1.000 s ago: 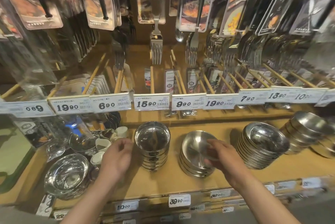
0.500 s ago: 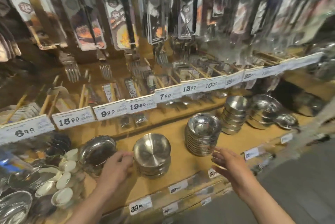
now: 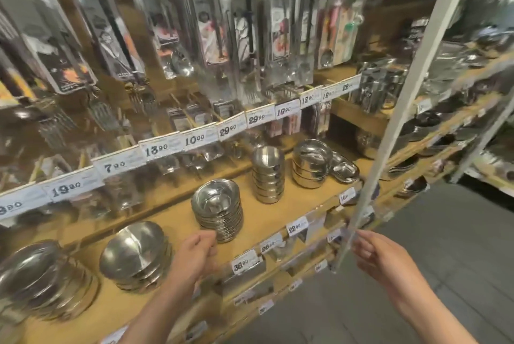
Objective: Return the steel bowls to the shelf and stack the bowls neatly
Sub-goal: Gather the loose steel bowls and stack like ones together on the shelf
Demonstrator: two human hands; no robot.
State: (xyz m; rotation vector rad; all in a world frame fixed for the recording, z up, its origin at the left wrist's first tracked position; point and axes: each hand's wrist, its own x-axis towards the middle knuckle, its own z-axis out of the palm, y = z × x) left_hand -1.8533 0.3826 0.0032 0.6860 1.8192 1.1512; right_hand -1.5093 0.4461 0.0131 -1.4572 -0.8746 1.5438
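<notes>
- Steel bowls: one stack of shallow bowls stood on the wooden shelf, just beyond the left fingertips; taller stack and another farther past it, toward the right.
- Wide bowls: tilted stack, left of the left fingers; a further blurred stack beyond that.
- Left hand: fingers loosely curled, holding nothing, close to the shallow stack.
- Right hand: fingers relaxed, empty, beside a white upright post.
- Price tags: along the rail above the fingers.
</notes>
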